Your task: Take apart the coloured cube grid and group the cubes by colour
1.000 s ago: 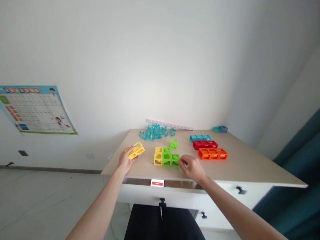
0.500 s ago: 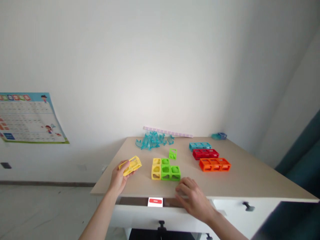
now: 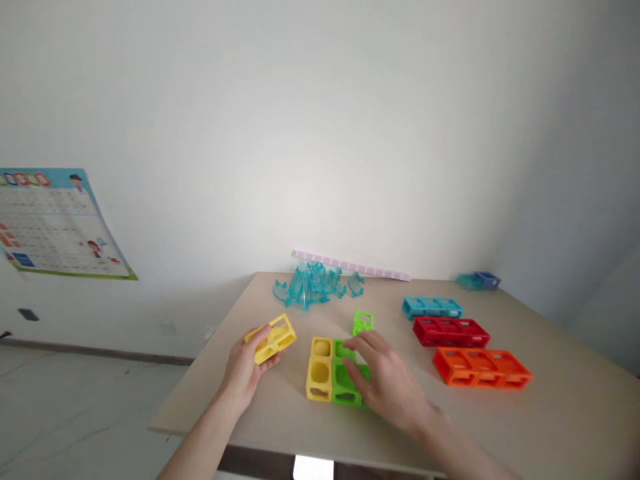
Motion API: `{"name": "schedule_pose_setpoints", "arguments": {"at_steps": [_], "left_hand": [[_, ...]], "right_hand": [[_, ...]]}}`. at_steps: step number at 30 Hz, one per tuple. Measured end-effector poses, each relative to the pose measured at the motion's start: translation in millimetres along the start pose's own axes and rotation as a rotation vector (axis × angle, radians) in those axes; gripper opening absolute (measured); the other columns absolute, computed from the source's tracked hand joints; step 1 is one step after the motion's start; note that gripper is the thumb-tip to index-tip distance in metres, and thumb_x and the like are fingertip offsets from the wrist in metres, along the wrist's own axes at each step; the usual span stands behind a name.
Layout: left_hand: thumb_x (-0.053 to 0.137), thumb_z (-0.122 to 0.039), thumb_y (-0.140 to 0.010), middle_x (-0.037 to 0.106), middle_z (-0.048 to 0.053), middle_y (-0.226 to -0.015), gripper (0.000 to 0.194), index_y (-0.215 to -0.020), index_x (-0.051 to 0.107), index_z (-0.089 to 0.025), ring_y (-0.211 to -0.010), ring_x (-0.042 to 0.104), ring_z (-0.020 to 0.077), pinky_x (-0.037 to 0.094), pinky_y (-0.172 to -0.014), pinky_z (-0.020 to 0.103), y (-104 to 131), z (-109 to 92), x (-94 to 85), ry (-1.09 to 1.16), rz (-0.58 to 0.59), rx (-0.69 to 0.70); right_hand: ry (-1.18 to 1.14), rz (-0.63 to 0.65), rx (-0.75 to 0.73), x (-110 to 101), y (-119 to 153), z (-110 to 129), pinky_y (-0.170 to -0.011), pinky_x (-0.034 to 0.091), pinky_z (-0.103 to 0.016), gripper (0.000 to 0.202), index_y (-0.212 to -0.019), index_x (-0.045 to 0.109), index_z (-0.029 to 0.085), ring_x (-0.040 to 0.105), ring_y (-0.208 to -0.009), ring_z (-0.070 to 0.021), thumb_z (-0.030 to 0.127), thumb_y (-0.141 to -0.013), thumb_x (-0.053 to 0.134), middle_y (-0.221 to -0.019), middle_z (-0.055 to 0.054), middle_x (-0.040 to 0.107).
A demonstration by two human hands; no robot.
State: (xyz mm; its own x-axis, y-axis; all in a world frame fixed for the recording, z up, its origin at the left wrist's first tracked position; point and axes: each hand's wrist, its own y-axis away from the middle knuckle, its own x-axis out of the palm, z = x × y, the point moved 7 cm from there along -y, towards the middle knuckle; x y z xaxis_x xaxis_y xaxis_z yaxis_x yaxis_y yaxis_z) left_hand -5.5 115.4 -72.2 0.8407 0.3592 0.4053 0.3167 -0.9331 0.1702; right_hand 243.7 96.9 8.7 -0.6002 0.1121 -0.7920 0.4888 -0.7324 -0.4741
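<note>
My left hand (image 3: pixel 246 363) grips a yellow frame block (image 3: pixel 274 338) above the left part of the table. To its right, two yellow cube frames (image 3: pixel 320 371) stand against green cube frames (image 3: pixel 345 383). My right hand (image 3: pixel 383 373) is over the green frames, its fingers apart and nothing seen in them; it hides part of them, and contact is unclear. A small green piece (image 3: pixel 363 322) lies just behind that hand.
Blue (image 3: pixel 433 307), red (image 3: pixel 451 331) and orange (image 3: pixel 481 367) blocks sit in rows at the right. Several translucent teal pieces (image 3: pixel 305 285) are heaped at the back, before a pink strip (image 3: pixel 350 266). A blue container (image 3: pixel 486 281) stands in the far right corner.
My right hand has moved up from the table's front edge to over the green frames. My left hand still holds the yellow block. The view has shifted closer to the table.
</note>
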Motion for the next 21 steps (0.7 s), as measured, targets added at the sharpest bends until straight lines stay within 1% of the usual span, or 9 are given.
{"name": "schedule_pose_setpoints", "arguments": {"at_steps": [1, 2, 4, 6, 8, 11, 14, 17, 21], "left_hand": [[0.080, -0.034, -0.064, 0.073, 0.012, -0.082, 0.040, -0.093, 0.063, -0.012, -0.065, 0.072, 0.0253, 0.053, -0.051, 0.028, -11, -6, 13.6, -0.017, 0.000, 0.055], [0.079, -0.034, -0.065, 0.073, 0.012, -0.081, 0.040, -0.093, 0.063, -0.011, -0.063, 0.071, 0.0246, 0.052, -0.049, 0.027, -21, -13, 29.7, -0.014, 0.027, 0.147], [0.078, -0.038, -0.066, 0.073, 0.008, -0.083, 0.040, -0.093, 0.063, -0.014, -0.065, 0.071, 0.0219, 0.051, -0.050, 0.025, -43, -19, 59.7, 0.016, 0.072, 0.237], [0.079, -0.038, -0.063, 0.071, 0.005, -0.081, 0.042, -0.093, 0.063, -0.015, -0.067, 0.070, 0.0209, 0.051, -0.052, 0.025, -62, -16, 82.9, 0.044, 0.113, 0.288], [0.079, -0.039, -0.062, 0.070, 0.003, -0.077, 0.041, -0.090, 0.062, -0.015, -0.063, 0.069, 0.0197, 0.050, -0.050, 0.024, -75, -7, 96.5, 0.073, 0.149, 0.302], [0.076, -0.038, -0.066, 0.068, 0.003, -0.072, 0.037, -0.089, 0.062, -0.013, -0.058, 0.067, 0.0184, 0.049, -0.046, 0.024, -85, 9, 102.6, 0.092, 0.206, 0.268], [0.076, -0.035, -0.068, 0.068, 0.003, -0.074, 0.035, -0.092, 0.062, -0.014, -0.060, 0.067, 0.0175, 0.049, -0.046, 0.023, -87, 14, 101.0, 0.098, 0.261, 0.241], [0.074, -0.034, -0.071, 0.069, 0.004, -0.079, 0.033, -0.094, 0.062, -0.014, -0.063, 0.068, 0.0178, 0.050, -0.046, 0.023, -91, 14, 99.0, 0.119, 0.288, 0.212], [0.075, -0.033, -0.071, 0.069, 0.004, -0.079, 0.033, -0.094, 0.062, -0.014, -0.063, 0.067, 0.0171, 0.051, -0.047, 0.022, -93, 14, 99.2, 0.130, 0.296, 0.190]], "right_hand": [[0.018, 0.059, 0.000, 6, -17, -3, -0.085, 0.045, -0.038, 0.021, -0.106, 0.062, 0.018, 0.058, -0.094, -0.0244, 0.023, -0.091, 0.048, -0.098, -0.010, 0.062], [0.026, 0.125, -0.009, 15, -32, -5, -0.086, 0.044, -0.038, 0.024, -0.108, 0.063, 0.016, 0.058, -0.096, -0.0251, 0.026, -0.090, 0.051, -0.100, -0.011, 0.063], [0.016, 0.261, -0.024, 33, -55, -10, -0.084, 0.044, -0.037, 0.024, -0.101, 0.068, 0.016, 0.060, -0.093, -0.0255, 0.031, -0.086, 0.058, -0.097, -0.011, 0.064], [-0.018, 0.356, -0.036, 50, -67, -15, -0.076, 0.046, -0.031, 0.016, -0.085, 0.070, 0.017, 0.062, -0.081, -0.0217, 0.031, -0.082, 0.063, -0.086, -0.007, 0.066], [-0.050, 0.391, -0.026, 61, -71, -21, -0.066, 0.045, -0.025, 0.013, -0.074, 0.067, 0.017, 0.062, -0.071, -0.0167, 0.028, -0.080, 0.064, -0.076, -0.003, 0.065], [-0.131, 0.378, 0.034, 69, -67, -30, -0.062, 0.043, -0.022, 0.010, -0.075, 0.063, 0.017, 0.060, -0.070, -0.0137, 0.026, -0.079, 0.066, -0.077, 0.000, 0.064], [-0.215, 0.343, 0.057, 67, -64, -32, -0.064, 0.042, -0.022, 0.012, -0.073, 0.059, 0.017, 0.057, -0.072, -0.0132, 0.023, -0.077, 0.069, -0.079, 0.001, 0.061], [-0.229, 0.310, 0.024, 62, -64, -29, -0.068, 0.043, -0.024, 0.014, -0.074, 0.057, 0.017, 0.056, -0.076, -0.0142, 0.022, -0.077, 0.070, -0.081, 0.000, 0.059], [-0.248, 0.278, -0.076, 55, -62, -22, -0.076, 0.045, -0.027, 0.015, -0.073, 0.057, 0.018, 0.055, -0.086, -0.0167, 0.019, -0.077, 0.071, -0.091, -0.002, 0.057]]}}
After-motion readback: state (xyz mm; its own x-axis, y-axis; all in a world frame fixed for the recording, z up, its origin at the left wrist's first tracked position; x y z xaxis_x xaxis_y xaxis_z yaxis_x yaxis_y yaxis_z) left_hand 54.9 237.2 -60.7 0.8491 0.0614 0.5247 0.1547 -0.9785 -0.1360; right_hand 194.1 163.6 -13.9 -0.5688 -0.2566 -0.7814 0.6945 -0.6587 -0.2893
